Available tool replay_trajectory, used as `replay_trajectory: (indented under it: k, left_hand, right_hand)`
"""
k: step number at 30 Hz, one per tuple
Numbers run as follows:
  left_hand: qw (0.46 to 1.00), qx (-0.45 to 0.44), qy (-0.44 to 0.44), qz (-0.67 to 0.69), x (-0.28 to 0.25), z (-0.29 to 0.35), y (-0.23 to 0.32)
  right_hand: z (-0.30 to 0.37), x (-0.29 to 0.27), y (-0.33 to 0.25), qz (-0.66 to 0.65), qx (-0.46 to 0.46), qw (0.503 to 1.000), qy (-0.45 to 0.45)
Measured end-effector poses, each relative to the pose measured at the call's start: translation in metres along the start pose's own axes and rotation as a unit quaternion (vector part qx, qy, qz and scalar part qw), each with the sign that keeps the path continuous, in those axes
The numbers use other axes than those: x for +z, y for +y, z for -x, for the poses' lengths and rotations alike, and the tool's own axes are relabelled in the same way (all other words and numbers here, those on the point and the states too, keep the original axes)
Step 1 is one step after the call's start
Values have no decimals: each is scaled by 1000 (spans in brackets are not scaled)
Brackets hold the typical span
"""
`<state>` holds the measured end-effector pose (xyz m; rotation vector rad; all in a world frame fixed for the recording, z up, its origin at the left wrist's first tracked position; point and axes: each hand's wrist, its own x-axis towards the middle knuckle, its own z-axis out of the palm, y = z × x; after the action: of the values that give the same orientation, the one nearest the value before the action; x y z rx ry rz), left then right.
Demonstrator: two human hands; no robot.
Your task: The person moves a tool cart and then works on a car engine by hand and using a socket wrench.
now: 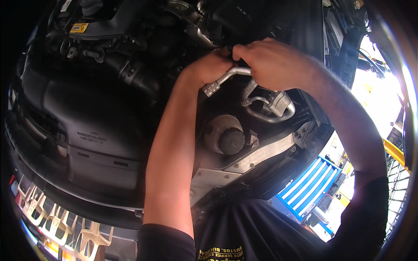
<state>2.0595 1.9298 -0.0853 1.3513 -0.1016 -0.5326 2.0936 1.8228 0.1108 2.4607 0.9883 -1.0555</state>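
Observation:
Both of my hands reach into an open car engine bay, close together beside a silver metal pipe. My left hand is at the pipe's left bend, above its block-shaped end fitting. Its fingers point down among dark parts and are hidden. My right hand is closed, its knuckles up and fingers curled over the pipe's right side. What lies in its grip is hidden. Under the right hand, further silver tubing loops around a metal bracket. A pale reservoir with a black ribbed cap stands nearer to me.
A large black plastic air duct fills the left side, with the black engine cover behind it. A metal brace runs along the near right edge. Outside the car are a blue tool cabinet and beige plastic chairs.

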Motion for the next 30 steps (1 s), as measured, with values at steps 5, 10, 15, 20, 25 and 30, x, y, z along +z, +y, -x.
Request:
replay_trajectory:
  k: [5, 10, 15, 20, 25, 30]
  left_hand:
    - [996, -67, 9, 65, -2, 23, 30]
    - [977, -101, 53, 178, 7, 23, 47]
    - [984, -100, 132, 61, 10, 20, 40]
    - [979, -63, 188, -43, 15, 16, 24]
    - [958, -64, 225, -169, 18, 22, 29]
    - [930, -82, 267, -241, 22, 21, 31]
  right_hand:
    - [-5, 8, 6, -27, -28, 999, 17]
    - [4, -14, -1, -56, 41, 997, 20]
    - [43, -25, 4, -47, 5, 977, 207]
    - [90, -15, 23, -123, -3, 948, 293]
    - [120, -1, 31, -174, -1, 927, 332]
    - [126, 5, 37, -166, 29, 906, 388]
